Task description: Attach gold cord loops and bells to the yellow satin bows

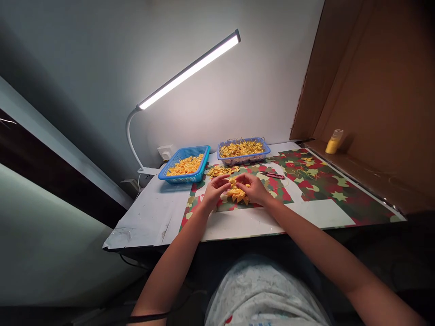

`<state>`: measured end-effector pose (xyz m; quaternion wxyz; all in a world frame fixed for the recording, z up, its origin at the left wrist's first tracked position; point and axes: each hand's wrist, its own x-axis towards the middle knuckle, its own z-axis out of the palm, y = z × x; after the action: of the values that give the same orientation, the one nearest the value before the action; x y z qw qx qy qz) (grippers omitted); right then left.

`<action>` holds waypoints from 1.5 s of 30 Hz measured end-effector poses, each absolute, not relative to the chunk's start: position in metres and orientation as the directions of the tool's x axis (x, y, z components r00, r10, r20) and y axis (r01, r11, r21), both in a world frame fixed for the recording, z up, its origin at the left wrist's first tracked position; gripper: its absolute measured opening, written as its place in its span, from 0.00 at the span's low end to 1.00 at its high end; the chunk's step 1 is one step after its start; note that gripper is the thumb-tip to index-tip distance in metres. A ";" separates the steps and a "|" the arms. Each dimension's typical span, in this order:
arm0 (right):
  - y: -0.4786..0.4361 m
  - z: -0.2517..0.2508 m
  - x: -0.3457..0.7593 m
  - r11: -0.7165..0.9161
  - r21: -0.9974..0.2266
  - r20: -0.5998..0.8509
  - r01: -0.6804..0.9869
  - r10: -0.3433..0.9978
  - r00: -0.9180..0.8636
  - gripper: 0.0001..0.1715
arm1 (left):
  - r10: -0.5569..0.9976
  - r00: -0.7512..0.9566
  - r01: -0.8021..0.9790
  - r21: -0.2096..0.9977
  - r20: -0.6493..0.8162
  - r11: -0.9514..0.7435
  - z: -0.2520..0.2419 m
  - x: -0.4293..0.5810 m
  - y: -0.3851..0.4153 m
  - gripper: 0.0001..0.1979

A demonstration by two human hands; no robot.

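Forearms (pixel 176 256), then left hand (pixel 215 190) and right hand (pixel 254 189) together, clasped on yellow paper cluster (pixel 238 194).

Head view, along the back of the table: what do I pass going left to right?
White lamp base → blue basket of yellow pieces → second blue basket → yellow bottle. In front, the left hand and right hand both grip the yellow paper cluster; these overlap, so I left them out.
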<state>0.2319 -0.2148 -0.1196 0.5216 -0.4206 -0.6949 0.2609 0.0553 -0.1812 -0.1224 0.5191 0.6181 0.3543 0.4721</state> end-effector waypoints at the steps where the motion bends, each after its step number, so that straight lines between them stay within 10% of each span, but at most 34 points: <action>1: -0.214 -0.121 0.232 0.502 -0.811 0.500 0.299 0.861 -0.090 0.09 | 0.925 0.312 -0.052 0.976 0.216 -0.210 -0.122 0.056 -0.183 0.27; 11: -0.217 -0.119 0.235 0.510 -0.757 0.540 0.407 0.840 -0.049 0.10 | 0.894 0.355 0.110 0.937 0.274 -0.331 -0.125 0.057 -0.187 0.16; 19: -0.215 -0.119 0.238 0.626 -0.458 0.581 0.631 0.748 -0.321 0.10 | 0.845 0.339 0.268 0.819 0.413 -0.508 -0.123 0.057 -0.191 0.07; 45: -0.211 -0.114 0.241 0.310 -0.949 0.301 0.060 0.945 -0.131 0.15 | 0.915 0.377 -0.058 0.989 0.146 -0.134 -0.120 0.054 -0.188 0.23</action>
<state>0.2413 -0.2112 -0.1140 0.5201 -0.4051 -0.6202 0.4251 0.0539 -0.1875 -0.1201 0.5579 0.6140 0.3489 0.4359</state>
